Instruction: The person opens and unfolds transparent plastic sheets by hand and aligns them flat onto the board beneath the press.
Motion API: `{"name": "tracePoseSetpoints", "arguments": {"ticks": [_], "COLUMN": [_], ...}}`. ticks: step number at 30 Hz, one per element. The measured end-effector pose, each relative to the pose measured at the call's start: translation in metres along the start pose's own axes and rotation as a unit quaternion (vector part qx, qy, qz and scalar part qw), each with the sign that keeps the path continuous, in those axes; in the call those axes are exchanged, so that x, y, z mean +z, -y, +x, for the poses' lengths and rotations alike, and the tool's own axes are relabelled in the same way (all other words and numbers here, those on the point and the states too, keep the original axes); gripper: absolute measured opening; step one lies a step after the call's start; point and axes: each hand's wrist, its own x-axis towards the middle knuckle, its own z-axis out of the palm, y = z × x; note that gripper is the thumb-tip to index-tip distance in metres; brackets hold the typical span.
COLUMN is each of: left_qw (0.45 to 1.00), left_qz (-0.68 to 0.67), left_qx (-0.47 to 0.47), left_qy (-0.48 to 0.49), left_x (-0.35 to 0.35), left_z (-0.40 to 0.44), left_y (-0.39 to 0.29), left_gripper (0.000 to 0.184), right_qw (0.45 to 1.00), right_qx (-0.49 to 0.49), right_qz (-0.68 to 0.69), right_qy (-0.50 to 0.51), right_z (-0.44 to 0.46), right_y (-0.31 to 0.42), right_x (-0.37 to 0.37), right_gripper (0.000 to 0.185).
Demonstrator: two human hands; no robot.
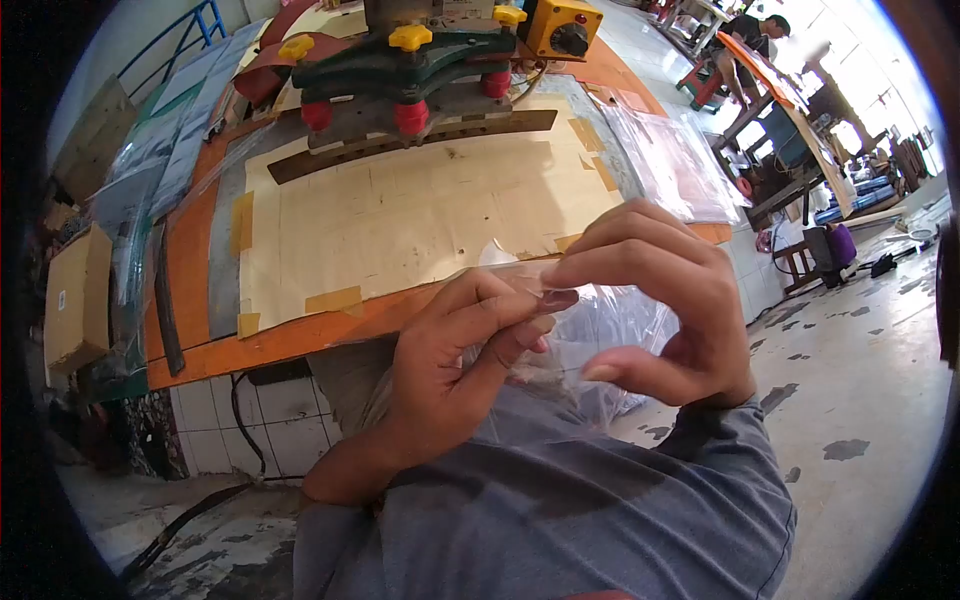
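Observation:
In front of my chest, my left hand [445, 355] is closed, its thumb and fingers pinching the edge of a clear plastic sheet [605, 335]. The plastic hangs crumpled behind and between my hands, over my lap; whether it is a bag or a loose sheet I cannot tell. Beside it, my right hand [675, 310] is curved open, the thumb well apart from the fingers. Its fingertips come close to the left fingertips at the plastic's upper edge; whether they touch it is unclear.
Ahead, a press with yellow knobs [410, 38] and a long metal bar [420, 145] stands over a taped cream board [400, 230] on an orange table [290, 335]. A yellow control box [562, 28], flat plastic sheets [675, 165] and a cardboard box [78, 295] surround it. Another person [745, 55] sits far right.

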Motion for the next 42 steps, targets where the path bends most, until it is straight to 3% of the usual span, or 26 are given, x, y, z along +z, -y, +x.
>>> {"name": "tracePoseSetpoints", "arguments": {"ticks": [4,9,11,16,27,32,37,42], "left_qw": [0.993,0.984,0.981,0.974,0.981,0.985,0.965,0.929], "left_qz": [0.1,0.142,0.156,0.159,0.168,0.161,0.252,0.34], "left_qx": [0.068,0.099,0.107,0.134,0.083,0.017,-0.006,0.006], "left_qy": [-0.013,-0.039,-0.048,-0.084,-0.059,-0.056,-0.078,-0.146], "left_x": [0.003,0.007,0.009,0.011,0.006,-0.008,-0.032,-0.053], "left_z": [0.004,0.004,0.003,0.003,-0.007,-0.018,-0.036,-0.054], "left_y": [0.004,0.0,-0.002,0.003,0.0,-0.013,-0.011,-0.002], "left_gripper": [0.024,0.022,0.021,0.018,0.021,0.03,0.021,0.015], "right_qw": [0.996,0.992,0.992,0.993,0.995,0.991,0.964,0.976], "right_qx": [0.047,0.093,0.106,0.102,0.085,0.098,0.137,0.082], "right_qz": [-0.053,-0.058,0.015,-0.009,-0.029,-0.04,-0.054,-0.031], "right_qy": [0.051,0.055,0.067,0.063,0.051,-0.079,-0.223,-0.198], "right_z": [0.008,0.009,0.008,0.004,0.002,0.001,-0.008,-0.022], "right_y": [0.009,0.016,0.013,0.013,0.011,0.012,0.019,0.023], "right_x": [0.003,0.003,0.003,0.006,0.007,0.001,-0.015,-0.037], "right_gripper": [0.036,0.025,0.02,0.017,0.013,0.009,0.009,0.015]}}
